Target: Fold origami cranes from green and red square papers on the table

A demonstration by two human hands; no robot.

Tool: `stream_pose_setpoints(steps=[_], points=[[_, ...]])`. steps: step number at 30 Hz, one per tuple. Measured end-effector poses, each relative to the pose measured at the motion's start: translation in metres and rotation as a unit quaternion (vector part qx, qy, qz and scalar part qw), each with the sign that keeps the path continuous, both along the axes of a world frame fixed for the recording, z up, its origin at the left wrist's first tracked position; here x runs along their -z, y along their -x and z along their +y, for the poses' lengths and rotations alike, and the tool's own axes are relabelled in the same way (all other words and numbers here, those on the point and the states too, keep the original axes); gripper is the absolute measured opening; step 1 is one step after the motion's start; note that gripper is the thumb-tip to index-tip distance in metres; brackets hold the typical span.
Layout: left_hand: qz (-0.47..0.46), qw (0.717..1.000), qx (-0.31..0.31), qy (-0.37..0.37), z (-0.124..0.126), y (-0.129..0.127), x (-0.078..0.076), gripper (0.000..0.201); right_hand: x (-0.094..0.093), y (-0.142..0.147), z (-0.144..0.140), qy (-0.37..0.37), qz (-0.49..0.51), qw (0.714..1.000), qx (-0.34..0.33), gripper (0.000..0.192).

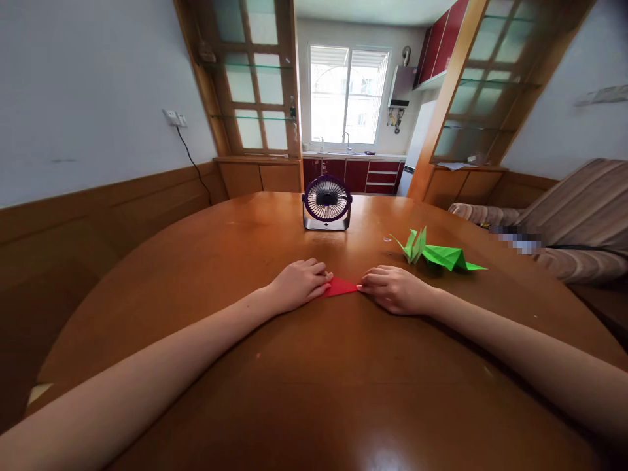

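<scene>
A small folded sheet of red paper (341, 286) lies on the brown wooden table (304, 392), its narrow tip pointing right. My left hand (300, 282) rests over the paper's left part and hides it, with fingers bent and closed on it. At the tip, my right hand (395, 288) pinches the paper between thumb and fingers. Beyond my right hand sit green folded-paper figures: a crane-like one (415, 247) with upright points, and a longer one (447, 256) touching or close beside it.
A small purple desk fan (327, 201) stands on the table straight ahead, beyond both hands. To the right is a striped sofa (583, 203). Wooden cabinets (260, 176) and a kitchen window (349, 95) are at the back.
</scene>
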State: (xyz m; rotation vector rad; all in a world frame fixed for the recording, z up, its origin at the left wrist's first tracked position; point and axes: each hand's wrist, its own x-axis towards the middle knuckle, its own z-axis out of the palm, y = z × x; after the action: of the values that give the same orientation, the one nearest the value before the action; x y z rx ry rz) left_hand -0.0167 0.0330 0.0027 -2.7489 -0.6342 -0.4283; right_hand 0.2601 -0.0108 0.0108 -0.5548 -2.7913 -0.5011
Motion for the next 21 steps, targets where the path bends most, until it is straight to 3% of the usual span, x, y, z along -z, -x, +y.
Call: stream_pose_setpoints(steps=[11,21], points=[[-0.055,0.991,-0.06,0.102,-0.005,-0.008,-0.008,0.056,0.001,-0.004,0.003,0.042,0.023,0.999,-0.003,0.029],[0.021,0.956,0.005,0.292,0.01,0.025,-0.022,0.055,0.002,-0.008,0.003,0.055,0.04,0.998,-0.011,0.029]])
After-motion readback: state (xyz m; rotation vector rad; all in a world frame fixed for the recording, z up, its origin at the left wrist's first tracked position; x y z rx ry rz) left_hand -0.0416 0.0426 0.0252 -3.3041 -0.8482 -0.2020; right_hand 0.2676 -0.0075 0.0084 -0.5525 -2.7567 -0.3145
